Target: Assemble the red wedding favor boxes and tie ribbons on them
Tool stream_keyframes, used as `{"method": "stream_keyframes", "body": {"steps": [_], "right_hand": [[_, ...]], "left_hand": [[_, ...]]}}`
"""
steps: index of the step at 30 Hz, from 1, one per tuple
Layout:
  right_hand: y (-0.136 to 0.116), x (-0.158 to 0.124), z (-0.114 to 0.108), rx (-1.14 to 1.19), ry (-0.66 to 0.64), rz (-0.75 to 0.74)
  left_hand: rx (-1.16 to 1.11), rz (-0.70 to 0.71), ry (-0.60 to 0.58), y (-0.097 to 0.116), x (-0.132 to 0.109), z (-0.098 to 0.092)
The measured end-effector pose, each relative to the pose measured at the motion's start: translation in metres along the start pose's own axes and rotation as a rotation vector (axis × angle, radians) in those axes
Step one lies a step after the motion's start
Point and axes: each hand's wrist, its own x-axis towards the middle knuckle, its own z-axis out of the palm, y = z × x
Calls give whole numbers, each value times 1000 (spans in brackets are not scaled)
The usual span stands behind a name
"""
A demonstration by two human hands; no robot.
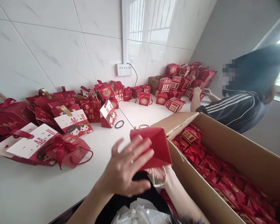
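Note:
A small red gift bag (pixel 160 146) is tipped so its hollow inside faces me, with twisted cream rope handles at top and bottom. My right hand (pixel 162 172) supports it from beneath and behind; most of those fingers are hidden by the bag. My left hand (pixel 128 165) is spread open in front of the bag's left side, slightly blurred, and I cannot tell whether its fingertips touch the bag. A clear plastic bag (pixel 141 213) with pale contents lies at my lap.
Red and white gift boxes (pixel 73 123) crowd the white table's left. A cardboard carton (pixel 224 186) at right holds many red boxes. A black ring (pixel 119 124) lies mid-table. More red boxes (pixel 184 81) are piled at the back, beside another person's hands (pixel 197 95).

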Motion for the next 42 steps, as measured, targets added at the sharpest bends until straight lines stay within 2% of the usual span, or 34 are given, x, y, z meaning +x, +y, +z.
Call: {"method": "stream_keyframes", "body": {"steps": [1, 3, 4, 5, 6, 8, 10, 11, 12, 13, 15, 17, 18, 19, 20, 21, 23, 24, 25, 27, 28, 29, 30, 33, 36, 39, 42], "right_hand": [[0, -1, 0, 70, -2, 6], [0, -2, -1, 249, -12, 31], [-1, -2, -1, 336, -15, 47], [-1, -3, -2, 404, -16, 62], [-1, -3, -2, 445, -13, 72], [-3, -3, -3, 489, 1, 86], [-5, -3, -2, 510, 24, 91], [-6, -3, -1, 513, 43, 95], [-7, -4, -1, 512, 70, 96], [-8, -5, -1, 507, 106, 93], [-9, -8, -2, 478, 215, 38], [-9, -12, -5, 426, 370, -99], [-9, -14, -7, 400, 445, -171], [-9, -16, -8, 381, 506, -218], [-10, -17, -9, 372, 547, -239], [-11, -18, -9, 371, 566, -232], [-12, -18, -9, 368, 552, -175], [-12, -17, -8, 354, 537, -152], [-12, -17, -8, 324, 529, -149], [-10, -18, -10, 211, 538, -176], [-9, -19, -12, 123, 549, -205], [-9, -21, -14, 7, 555, -244], [-9, -23, -16, -147, 549, -288], [-16, -29, -17, -814, 479, -496], [-27, -30, -12, -1404, 428, -739], [-33, -28, -6, -1649, 382, -832], [-34, -26, -4, -1740, 357, -844]], "left_hand": [[70, -143, -46, -5, 4, -6], [170, -450, -4, -16, 6, -13], [187, -544, 43, -20, 5, -14], [178, -577, 78, -21, 4, -14], [149, -545, 97, -20, 3, -13], [76, -360, 85, -12, 4, -10], [29, -135, 10, -2, 7, -6], [21, -66, -42, 0, 9, -4], [27, -62, -92, 0, 12, -2], [46, -134, -136, -3, 13, 0], [107, -445, -188, -15, 15, 1], [174, -759, -150, -27, 14, 1], [178, -816, -90, -30, 14, 0], [149, -779, -13, -30, 13, 1], [97, -655, 62, -27, 13, 2], [30, -468, 117, -23, 13, 3], [-74, -109, 86, -14, 12, 9], [-82, -46, 26, -12, 12, 13], [-66, -94, -36, -13, 12, 16], [-26, -447, -104, -21, 12, 20], [-34, -639, -89, -26, 12, 20], [-75, -774, -54, -32, 13, 19], [-142, -838, -22, -36, 15, 17], [-390, -780, -1, -36, 25, 10], [-534, -815, -92, -26, 36, 10], [-628, -902, -132, -20, 41, 18], [-643, -897, -38, -17, 41, 25]]}}
